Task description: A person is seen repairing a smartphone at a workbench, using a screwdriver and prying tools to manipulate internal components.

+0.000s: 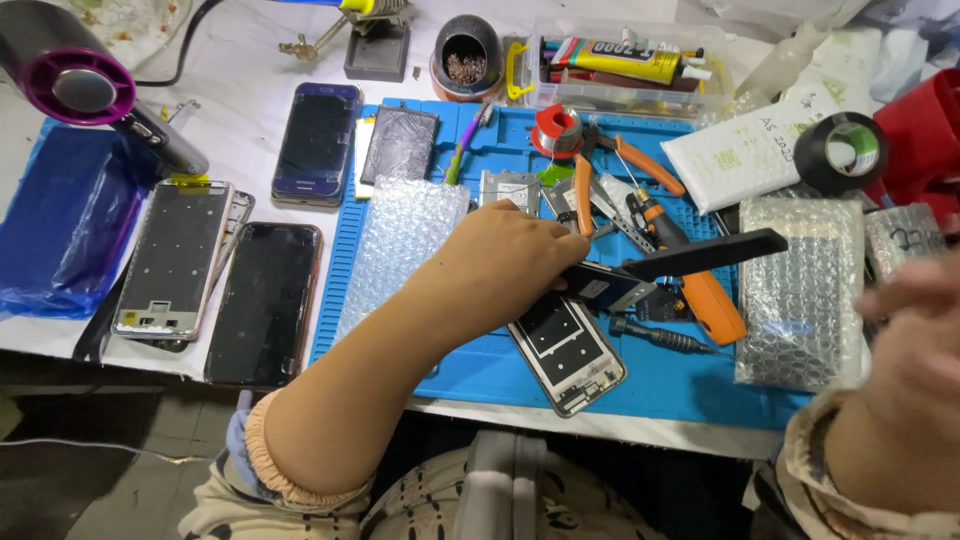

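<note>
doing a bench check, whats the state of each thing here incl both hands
left hand: gripping a small dark phone part
right hand: raised, blurred, holds nothing visible
phone frame: lying open, insides showing
silver frame: stripped, flat on table
dark phone: screen off, face up
blue phone: screen off
orange-handled pliers: lying slightly open
black tape roll: lying on its side
blue mat: flat, cluttered

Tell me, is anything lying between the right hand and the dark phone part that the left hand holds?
Partly. The bubble-wrap packet lies on the blue mat between the right hand and the phone part in the left hand; above it, the way looks open.
</note>
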